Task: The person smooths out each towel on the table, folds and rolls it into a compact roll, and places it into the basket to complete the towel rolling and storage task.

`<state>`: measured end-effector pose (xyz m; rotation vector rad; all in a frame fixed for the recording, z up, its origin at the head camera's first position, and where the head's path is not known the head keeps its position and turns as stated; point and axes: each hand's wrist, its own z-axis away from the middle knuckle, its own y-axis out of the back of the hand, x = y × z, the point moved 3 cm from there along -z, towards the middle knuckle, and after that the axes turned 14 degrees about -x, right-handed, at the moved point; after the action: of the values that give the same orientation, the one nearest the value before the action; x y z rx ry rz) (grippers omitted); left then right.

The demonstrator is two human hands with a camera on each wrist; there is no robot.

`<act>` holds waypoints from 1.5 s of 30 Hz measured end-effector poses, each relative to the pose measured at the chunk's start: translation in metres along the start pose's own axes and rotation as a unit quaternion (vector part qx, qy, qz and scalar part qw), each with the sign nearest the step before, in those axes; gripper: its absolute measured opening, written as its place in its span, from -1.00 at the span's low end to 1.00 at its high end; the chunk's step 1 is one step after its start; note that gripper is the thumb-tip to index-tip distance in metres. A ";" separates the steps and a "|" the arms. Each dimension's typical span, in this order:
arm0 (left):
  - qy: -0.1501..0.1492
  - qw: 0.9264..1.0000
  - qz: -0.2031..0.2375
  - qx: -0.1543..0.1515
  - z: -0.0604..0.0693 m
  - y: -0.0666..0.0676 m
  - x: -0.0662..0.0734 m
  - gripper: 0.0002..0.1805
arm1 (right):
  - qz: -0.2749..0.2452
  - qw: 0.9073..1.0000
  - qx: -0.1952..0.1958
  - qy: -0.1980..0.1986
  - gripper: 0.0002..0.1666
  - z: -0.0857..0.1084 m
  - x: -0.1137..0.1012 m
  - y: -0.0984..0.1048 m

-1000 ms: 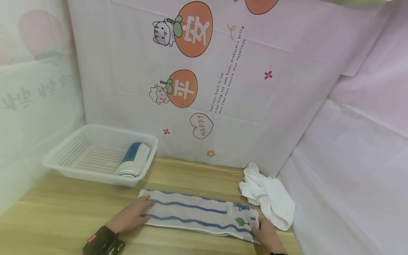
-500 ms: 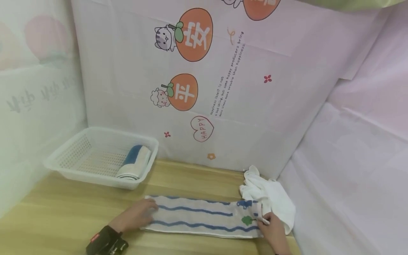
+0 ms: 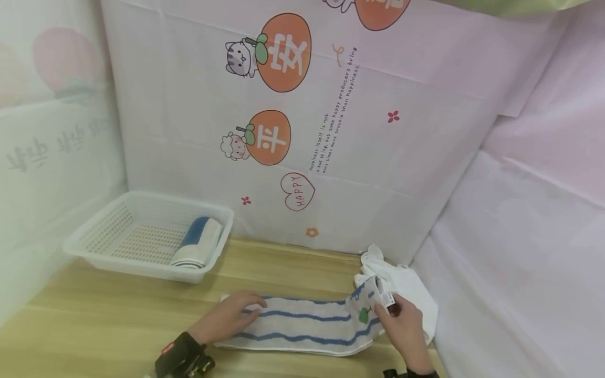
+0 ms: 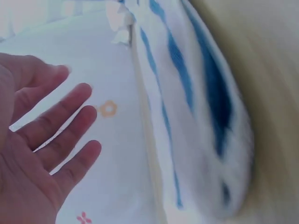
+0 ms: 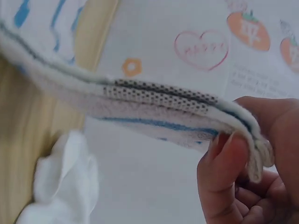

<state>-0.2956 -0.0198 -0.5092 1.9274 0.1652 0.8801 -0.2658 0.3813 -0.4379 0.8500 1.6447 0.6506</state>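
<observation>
A folded striped towel (image 3: 302,320), white with wavy blue lines and a green tree print, lies lengthwise on the table. My right hand (image 3: 405,328) pinches its right end, which is raised off the wood. In the right wrist view the layered towel edge (image 5: 154,100) passes between my thumb and fingers. Over the left end of the towel is my left hand (image 3: 229,317). The left wrist view shows that hand's fingers (image 4: 70,112) loosely spread and apart from the cloth. A rolled blue-and-white towel (image 3: 198,242) lies in the white plastic basket (image 3: 118,268).
Behind my right hand a crumpled white cloth (image 3: 413,294) lies against the side wall sheet. Printed white sheeting (image 3: 350,210) stands along the back of the wooden table (image 3: 279,262). The basket takes up the back left corner.
My right hand has taken hold of the towel's right end and raised it, bending it upward. My left hand has shifted right, farther over the left end.
</observation>
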 end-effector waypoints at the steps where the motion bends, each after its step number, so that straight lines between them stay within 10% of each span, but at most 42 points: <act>1: -0.003 1.000 0.006 0.000 -0.004 0.000 0.003 -0.80 | -0.001 1.000 0.007 0.018 -0.80 -0.001 -0.008 -0.003; 9: -0.004 0.998 0.057 -0.019 -0.026 -0.007 0.017 -0.67 | -0.063 0.989 0.009 0.131 -0.74 -0.010 -0.073 -0.034; 18: -0.017 0.993 0.113 -0.002 -0.031 -0.013 0.028 -0.59 | -0.079 0.975 -0.100 0.184 -0.93 -0.001 -0.126 -0.094; 26: 0.002 0.990 0.127 0.069 -0.021 -0.022 0.020 -0.85 | -0.138 0.932 -0.204 0.266 -0.83 0.013 -0.139 -0.160; 32: 0.016 0.991 0.116 0.069 -0.016 -0.026 0.009 -0.96 | -0.150 0.900 -0.282 0.296 -0.58 0.017 -0.134 -0.169; 39: 0.046 0.990 0.081 0.101 -0.018 -0.006 0.018 -0.84 | -0.146 0.922 -0.245 0.264 -0.58 0.011 -0.122 -0.159; 45: 0.137 0.957 0.155 0.201 -0.004 0.019 0.028 -0.73 | -0.116 0.939 -0.195 0.258 -0.57 0.000 -0.115 -0.155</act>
<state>-0.2823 -0.0140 -0.4783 2.2365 0.2231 1.4134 -0.2821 0.1976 -0.4930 0.1923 1.9468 1.0484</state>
